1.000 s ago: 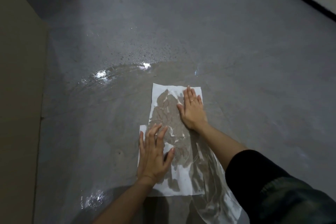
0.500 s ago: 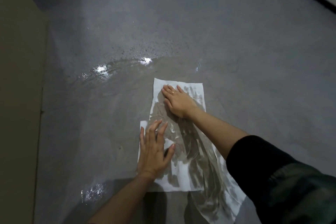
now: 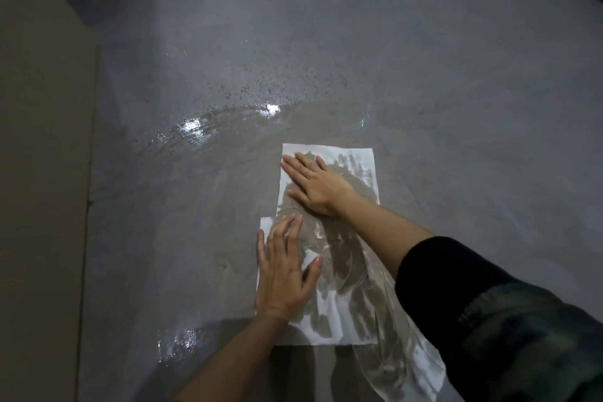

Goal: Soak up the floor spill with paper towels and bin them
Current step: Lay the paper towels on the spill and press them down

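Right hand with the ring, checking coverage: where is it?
Head view: the right hand presses flat on the white paper towels' far end, beyond the left hand.

Thin white paper towels [image 3: 326, 238] lie soaked, translucent and wrinkled on the smooth grey floor [image 3: 424, 75], which shines glossy where the spill [image 3: 202, 137] sits.

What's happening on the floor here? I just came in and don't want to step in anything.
A person is pressing paper towels flat onto a spill on the grey floor. The left hand presses the near sheet, the right hand the far one. The towels are largely soaked through. Shiny liquid lies beyond and left of them, so nothing is ready to bin yet.
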Motion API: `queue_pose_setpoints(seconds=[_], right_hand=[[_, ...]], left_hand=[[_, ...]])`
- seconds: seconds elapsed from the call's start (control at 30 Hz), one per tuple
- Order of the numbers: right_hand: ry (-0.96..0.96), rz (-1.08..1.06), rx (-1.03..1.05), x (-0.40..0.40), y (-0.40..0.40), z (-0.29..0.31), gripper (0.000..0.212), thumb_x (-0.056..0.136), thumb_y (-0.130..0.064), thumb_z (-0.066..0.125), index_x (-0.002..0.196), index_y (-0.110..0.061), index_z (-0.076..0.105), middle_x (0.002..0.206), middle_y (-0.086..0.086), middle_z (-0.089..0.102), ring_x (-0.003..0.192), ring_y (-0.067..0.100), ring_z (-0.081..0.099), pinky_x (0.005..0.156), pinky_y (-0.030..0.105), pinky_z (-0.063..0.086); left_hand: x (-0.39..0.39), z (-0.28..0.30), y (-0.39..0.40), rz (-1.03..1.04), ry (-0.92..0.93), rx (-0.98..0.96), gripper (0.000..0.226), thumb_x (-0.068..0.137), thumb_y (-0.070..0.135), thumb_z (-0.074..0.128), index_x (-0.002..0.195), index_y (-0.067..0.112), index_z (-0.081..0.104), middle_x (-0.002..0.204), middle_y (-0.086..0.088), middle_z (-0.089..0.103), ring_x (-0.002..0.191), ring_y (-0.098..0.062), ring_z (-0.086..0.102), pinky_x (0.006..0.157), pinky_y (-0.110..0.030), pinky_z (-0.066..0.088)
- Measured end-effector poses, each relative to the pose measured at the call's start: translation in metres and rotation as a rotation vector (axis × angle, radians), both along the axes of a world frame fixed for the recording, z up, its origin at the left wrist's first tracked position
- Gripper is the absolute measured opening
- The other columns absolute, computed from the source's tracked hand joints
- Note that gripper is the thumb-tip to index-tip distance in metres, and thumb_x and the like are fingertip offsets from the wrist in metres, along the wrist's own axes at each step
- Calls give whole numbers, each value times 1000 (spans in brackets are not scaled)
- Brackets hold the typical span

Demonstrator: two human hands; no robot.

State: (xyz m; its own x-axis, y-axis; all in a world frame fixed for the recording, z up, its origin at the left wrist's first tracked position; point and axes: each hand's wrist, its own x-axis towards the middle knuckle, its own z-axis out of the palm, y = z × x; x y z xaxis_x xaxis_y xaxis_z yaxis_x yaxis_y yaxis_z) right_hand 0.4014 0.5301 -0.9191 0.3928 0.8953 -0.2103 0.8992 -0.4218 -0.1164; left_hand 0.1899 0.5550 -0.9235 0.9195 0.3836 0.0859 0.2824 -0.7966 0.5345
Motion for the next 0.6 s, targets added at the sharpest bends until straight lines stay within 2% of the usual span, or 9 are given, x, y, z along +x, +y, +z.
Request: queue_pose_setpoints(seconds=[0.07, 0.2, 0.27, 0.37, 0.43, 0.5, 0.6], right_hand=[[8, -11, -34, -1, 0, -4, 64, 102, -50, 19, 155, -20, -1, 163, -2, -5, 150, 19, -6, 121, 49, 1], [-46, 7, 24, 6, 2, 8, 73, 96, -60, 11, 155, -18, 1, 163, -1, -3, 150, 18, -3, 121, 46, -4], [-16, -76, 34, 6, -2, 6, 79, 94, -65, 12, 155, -17, -2, 163, -1, -5, 150, 18, -5, 120, 49, -4], [30, -164, -73, 2, -1, 3, 84, 92, -70, 17, 154, -19, -6, 162, -2, -11, 149, 17, -10, 119, 54, -5], [-56, -134, -73, -1, 3, 4, 81, 94, -67, 14, 155, -18, -5, 162, 0, -9, 149, 19, -10, 118, 54, -8], [-102, -13, -2, -9, 2, 1, 71, 98, -60, 13, 154, -20, -2, 162, -1, -7, 149, 19, -8, 118, 54, -7], [28, 69, 13, -20, -4, -6, 65, 101, -53, 16, 155, -21, -3, 162, -5, -9, 149, 16, -9, 118, 54, -4]], left_hand=[[0, 0, 0, 17, 0, 0, 70, 91, 57, 30, 150, 20, 19, 154, -2, 24, 144, -18, 21, 117, -55, 11], [-1, 1, -2, 37, -6, -25, 74, 91, 62, 26, 151, 19, 16, 155, -4, 24, 144, -19, 21, 117, -55, 11], [0, 1, -2, 39, -1, -20, 76, 91, 63, 25, 151, 19, 14, 155, -4, 22, 145, -19, 20, 117, -55, 11], [0, 1, -2, 39, 1, -4, 77, 90, 61, 28, 152, 20, 11, 157, -3, 18, 146, -18, 16, 118, -54, 8], [0, 1, -2, 39, 2, -1, 76, 90, 59, 31, 153, 21, 10, 158, -3, 17, 146, -18, 15, 118, -53, 7], [-1, 1, -3, 33, -3, 1, 76, 91, 59, 30, 153, 22, 8, 158, -4, 16, 146, -18, 14, 118, -53, 7], [-1, 0, -3, 27, 0, 5, 75, 91, 62, 24, 152, 24, 5, 158, -4, 16, 147, -18, 14, 118, -53, 6]])
